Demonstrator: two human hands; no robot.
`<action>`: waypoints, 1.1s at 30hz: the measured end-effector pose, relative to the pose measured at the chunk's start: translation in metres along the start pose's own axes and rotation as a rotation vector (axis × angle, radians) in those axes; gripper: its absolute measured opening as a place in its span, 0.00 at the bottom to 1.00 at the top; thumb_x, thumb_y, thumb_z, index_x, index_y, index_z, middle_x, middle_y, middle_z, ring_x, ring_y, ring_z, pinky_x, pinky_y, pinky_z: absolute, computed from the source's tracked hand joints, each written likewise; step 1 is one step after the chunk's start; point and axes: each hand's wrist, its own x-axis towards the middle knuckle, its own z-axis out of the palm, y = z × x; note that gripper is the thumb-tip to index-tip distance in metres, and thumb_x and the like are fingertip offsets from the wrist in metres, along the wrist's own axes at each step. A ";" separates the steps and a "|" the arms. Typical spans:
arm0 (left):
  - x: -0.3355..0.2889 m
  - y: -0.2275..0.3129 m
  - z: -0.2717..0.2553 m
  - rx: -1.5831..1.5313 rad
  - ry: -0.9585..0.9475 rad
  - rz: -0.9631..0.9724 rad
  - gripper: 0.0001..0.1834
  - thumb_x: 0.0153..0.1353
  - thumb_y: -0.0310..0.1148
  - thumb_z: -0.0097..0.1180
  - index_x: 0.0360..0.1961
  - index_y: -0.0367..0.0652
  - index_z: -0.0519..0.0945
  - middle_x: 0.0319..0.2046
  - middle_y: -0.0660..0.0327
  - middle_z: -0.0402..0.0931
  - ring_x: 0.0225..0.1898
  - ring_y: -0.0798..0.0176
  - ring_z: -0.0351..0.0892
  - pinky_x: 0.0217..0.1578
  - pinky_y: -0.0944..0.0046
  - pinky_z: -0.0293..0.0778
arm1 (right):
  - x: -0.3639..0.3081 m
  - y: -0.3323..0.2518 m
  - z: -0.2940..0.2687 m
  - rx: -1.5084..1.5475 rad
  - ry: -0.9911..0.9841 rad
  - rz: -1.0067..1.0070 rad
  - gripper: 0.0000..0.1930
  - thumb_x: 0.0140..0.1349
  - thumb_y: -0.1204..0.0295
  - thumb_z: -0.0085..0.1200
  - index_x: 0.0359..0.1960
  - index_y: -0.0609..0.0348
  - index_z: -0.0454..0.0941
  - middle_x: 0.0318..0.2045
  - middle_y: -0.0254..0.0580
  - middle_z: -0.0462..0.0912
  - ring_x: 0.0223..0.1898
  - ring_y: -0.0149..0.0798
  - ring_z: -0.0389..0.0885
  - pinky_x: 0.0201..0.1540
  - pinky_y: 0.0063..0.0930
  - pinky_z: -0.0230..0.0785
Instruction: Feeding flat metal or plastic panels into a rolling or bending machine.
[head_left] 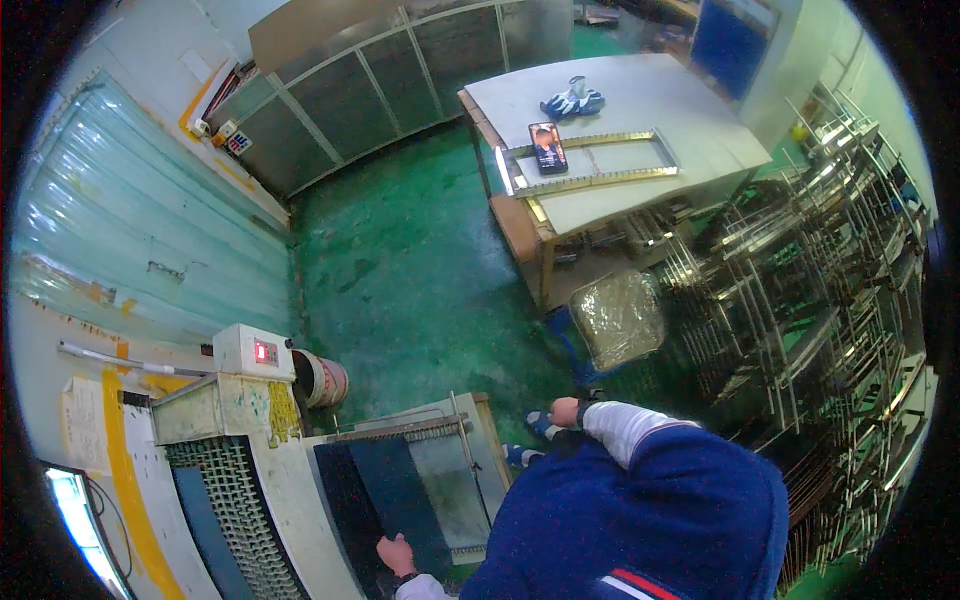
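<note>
My left hand (pixel 397 553) is closed at the edge of a dark navy cloth (pixel 345 490), its fingers pinched on it. Beside that cloth lies a blue-grey cloth panel (pixel 415 500), on a flat frame with a row of small pins (pixel 440 431). A thin metal rod (pixel 466 445) crosses the frame near its right side. My right hand (pixel 565 411) is held near my body, above my shoes, with the fingers curled in. Whether anything is in it is hidden.
A machine with a metal mesh belt (pixel 245 510) and a control box (pixel 253 353) stands at left, a bucket (pixel 323 381) behind. A table (pixel 690 110) holds gloves (pixel 573 98), a phone (pixel 547 148) and a metal frame (pixel 660 150). Metal racks (pixel 800 290) crowd the right, by a plastic-covered stool (pixel 618 318).
</note>
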 end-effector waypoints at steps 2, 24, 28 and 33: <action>0.010 -0.020 -0.007 0.009 -0.028 0.002 0.18 0.40 0.29 0.59 0.31 0.27 0.73 0.30 0.41 0.72 0.35 0.41 0.71 0.36 0.54 0.66 | 0.009 0.005 0.005 -0.006 -0.049 0.007 0.17 0.48 0.60 0.42 0.23 0.63 0.77 0.24 0.55 0.76 0.31 0.53 0.75 0.35 0.42 0.66; -0.083 -0.092 -0.188 -1.789 0.568 -0.549 0.21 0.52 0.38 0.53 0.45 0.39 0.68 0.47 0.56 0.66 0.48 0.57 0.63 0.49 0.53 0.59 | 0.064 -0.054 0.005 -0.176 -0.227 -0.183 0.15 0.45 0.60 0.49 0.24 0.61 0.77 0.22 0.49 0.78 0.24 0.45 0.76 0.28 0.38 0.68; -0.071 -0.067 -0.149 -2.169 0.530 -0.437 0.17 0.54 0.34 0.49 0.46 0.41 0.67 0.44 0.57 0.69 0.46 0.57 0.66 0.46 0.54 0.62 | 0.078 -0.032 0.014 -0.147 -0.156 -0.461 0.13 0.44 0.62 0.49 0.27 0.58 0.76 0.20 0.48 0.76 0.23 0.48 0.74 0.27 0.37 0.66; -0.035 -0.068 -0.121 -2.431 0.591 -0.467 0.11 0.57 0.31 0.45 0.41 0.41 0.68 0.43 0.58 0.69 0.45 0.57 0.66 0.45 0.55 0.64 | 0.099 0.007 0.021 -0.076 -0.101 -0.455 0.17 0.45 0.57 0.51 0.23 0.61 0.75 0.20 0.49 0.75 0.21 0.48 0.72 0.26 0.38 0.64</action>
